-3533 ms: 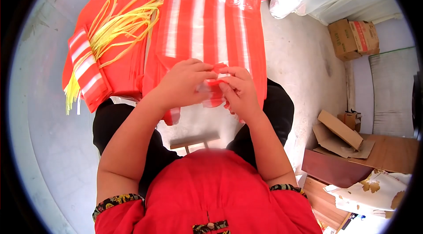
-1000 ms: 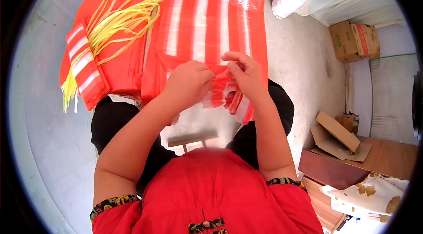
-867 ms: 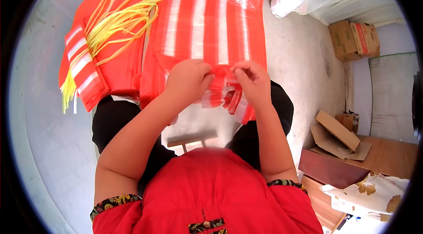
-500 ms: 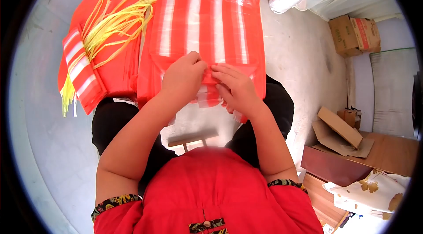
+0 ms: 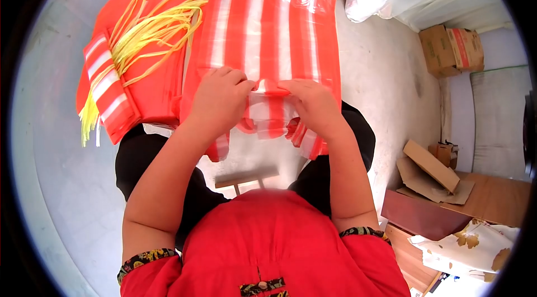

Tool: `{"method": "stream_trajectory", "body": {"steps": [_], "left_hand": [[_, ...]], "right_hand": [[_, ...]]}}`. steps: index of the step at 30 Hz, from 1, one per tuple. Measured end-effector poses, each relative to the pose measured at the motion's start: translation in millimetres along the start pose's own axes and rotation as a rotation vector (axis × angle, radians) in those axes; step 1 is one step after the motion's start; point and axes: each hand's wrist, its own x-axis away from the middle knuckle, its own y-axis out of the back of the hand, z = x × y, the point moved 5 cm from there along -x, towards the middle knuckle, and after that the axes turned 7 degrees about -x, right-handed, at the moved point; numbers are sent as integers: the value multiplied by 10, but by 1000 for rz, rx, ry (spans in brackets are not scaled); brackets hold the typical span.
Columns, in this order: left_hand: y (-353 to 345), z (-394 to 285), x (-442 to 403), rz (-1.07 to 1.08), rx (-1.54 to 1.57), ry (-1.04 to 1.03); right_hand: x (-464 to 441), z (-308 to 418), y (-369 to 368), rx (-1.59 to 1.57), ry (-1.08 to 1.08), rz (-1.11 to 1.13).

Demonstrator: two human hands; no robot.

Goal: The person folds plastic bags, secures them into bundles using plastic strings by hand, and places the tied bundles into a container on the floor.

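Observation:
A stack of red-and-white striped plastic bags [image 5: 254, 31] lies before me, reaching over my knees. My left hand [image 5: 221, 98] is closed on the near part of the top bag, fingers and thumb pressed into the film. Facing it, my right hand [image 5: 317, 104] pinches the same bag, a short gap apart. Between them the plastic is gathered into a crosswise fold. Below the hands, the bag's crumpled near end [image 5: 269, 121] hangs loose. Both sets of fingertips are partly hidden by the hands and the film.
To the left, a folded striped bundle [image 5: 109, 87] and yellow plastic strips [image 5: 154, 39] lie on a red stack [image 5: 151, 93]. A small wooden stool [image 5: 246, 177] stands below. Cardboard boxes [image 5: 442, 51] and a wooden cabinet [image 5: 498, 193] are at the right.
My hands have moved farther apart, the left one leftward and the right one rightward. More of the bag's near end shows between and below them.

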Motion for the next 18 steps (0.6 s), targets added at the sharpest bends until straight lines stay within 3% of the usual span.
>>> {"method": "stream_trajectory", "body": {"steps": [4, 7, 10, 15, 18], "left_hand": [[277, 53, 26, 185, 172, 160], [368, 176, 181, 214, 517, 465], [446, 330, 233, 348, 438, 561], [386, 469, 338, 292, 430, 625], [358, 483, 346, 263, 337, 598]], "right_hand": [[-5, 44, 137, -163, -223, 148], [-71, 1, 198, -233, -264, 219], [-233, -79, 206, -211, -233, 201], [-518, -264, 95, -108, -317, 219], [-537, -320, 18, -70, -257, 107]]}}
